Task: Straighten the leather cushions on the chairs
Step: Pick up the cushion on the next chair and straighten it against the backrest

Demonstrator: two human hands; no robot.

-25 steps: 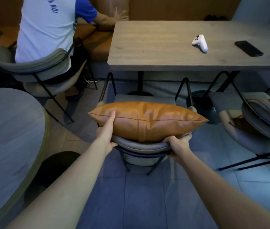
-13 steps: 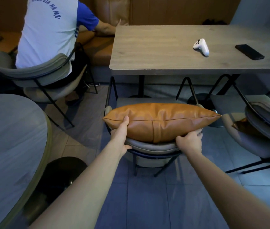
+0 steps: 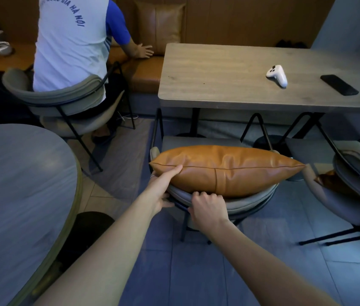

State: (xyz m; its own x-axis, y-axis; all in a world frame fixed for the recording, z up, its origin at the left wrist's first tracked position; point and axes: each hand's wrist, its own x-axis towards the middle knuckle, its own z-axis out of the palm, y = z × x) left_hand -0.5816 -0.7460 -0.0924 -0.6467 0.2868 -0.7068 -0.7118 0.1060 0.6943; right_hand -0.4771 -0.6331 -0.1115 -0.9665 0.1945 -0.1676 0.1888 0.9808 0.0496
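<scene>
Tan leather cushion [image 3: 225, 167] is lying propped across the grey chair's backrest [image 3: 240, 200]; left hand [image 3: 163, 185] is pinching its near corner, fingers closed on the leather; right hand [image 3: 207, 209] is curling onto the backrest just beneath it; one-sided grip, so the slick cushion could be tipping off the far side.

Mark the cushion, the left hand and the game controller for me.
cushion [image 3: 229, 166], head view, top leather face near the seam.
left hand [image 3: 160, 191], head view, back of the hand.
game controller [image 3: 277, 74], head view, white body.
</scene>
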